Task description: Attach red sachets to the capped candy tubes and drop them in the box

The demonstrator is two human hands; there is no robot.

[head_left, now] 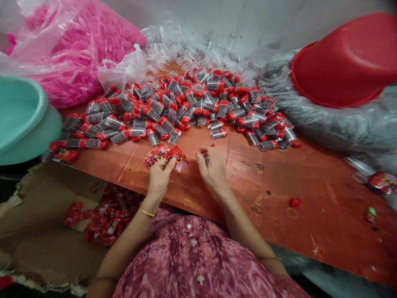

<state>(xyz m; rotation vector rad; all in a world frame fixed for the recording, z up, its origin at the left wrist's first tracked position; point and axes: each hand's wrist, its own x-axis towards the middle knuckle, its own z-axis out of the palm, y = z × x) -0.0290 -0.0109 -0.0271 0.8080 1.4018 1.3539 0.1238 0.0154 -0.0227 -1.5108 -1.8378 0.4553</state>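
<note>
Pinched between the thumb and fingers of my left hand is a red printed packet with a clear lower end. More red printed packets lie fanned on the table just beyond that hand. My right hand is a short way to the right, smeared by motion. Its fingers are curled round something small and dark that I cannot make out. Beyond both hands lies a wide heap of clear tubes with red caps, filled with dark contents.
A cardboard box with finished-looking red packs stands below the table's left edge. A green tub and a bag of pink pieces flank the heap. At right, a red bucket rests on a plastic bag.
</note>
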